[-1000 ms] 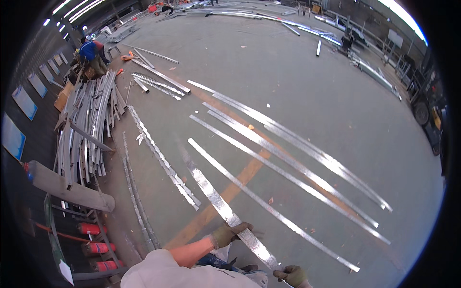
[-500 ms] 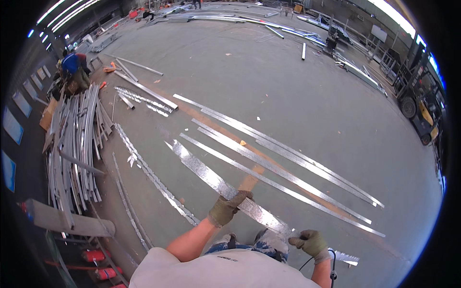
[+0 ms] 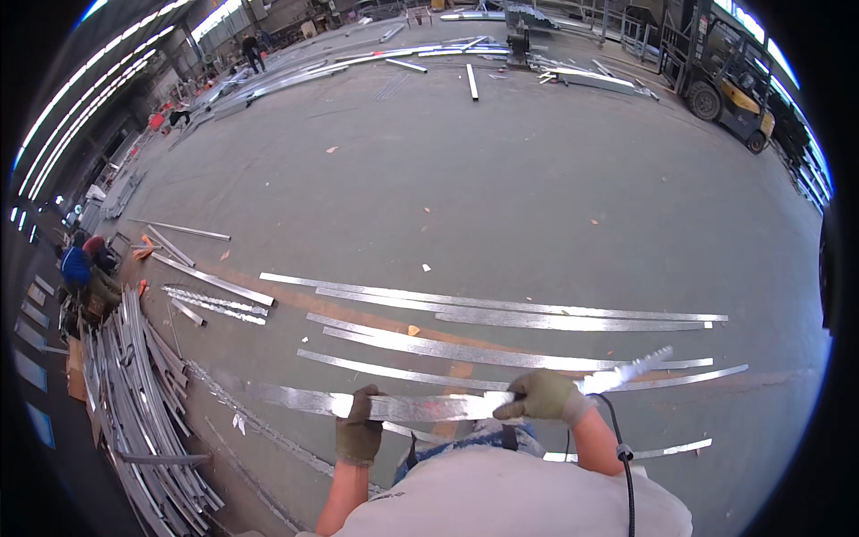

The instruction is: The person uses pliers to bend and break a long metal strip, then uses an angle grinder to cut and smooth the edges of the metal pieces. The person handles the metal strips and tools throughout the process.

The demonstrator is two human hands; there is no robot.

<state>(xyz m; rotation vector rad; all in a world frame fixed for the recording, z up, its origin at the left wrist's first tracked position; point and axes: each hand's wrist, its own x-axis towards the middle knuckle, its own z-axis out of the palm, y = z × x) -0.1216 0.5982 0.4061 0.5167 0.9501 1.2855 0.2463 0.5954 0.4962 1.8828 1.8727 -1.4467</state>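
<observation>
A long, shiny metal strip (image 3: 429, 408) is held nearly level across my front, above the floor. My gloved left hand (image 3: 360, 428) is closed around it left of its middle. Farther right, my gloved right hand (image 3: 543, 396) also grips it, and the strip's jagged-looking end slants up and away beyond that hand. The strip's left end is smeared by motion. Just past it, several similar flat strips (image 3: 528, 360) lie roughly parallel on the floor. Another strip (image 3: 680, 448) lies close to my right side, partly hidden by my body.
At left lies a heap of long metal profiles (image 3: 148, 403). Crouching beyond it is a person in blue (image 3: 76, 266); another person (image 3: 252, 54) stands far off. A forklift (image 3: 738, 98) is parked at the far right. A black cable (image 3: 628, 465) hangs by my right arm.
My view has turned right. The strip has swung from a slant to nearly level. My right hand, before near the strip's close end, now grips it with a length reaching beyond.
</observation>
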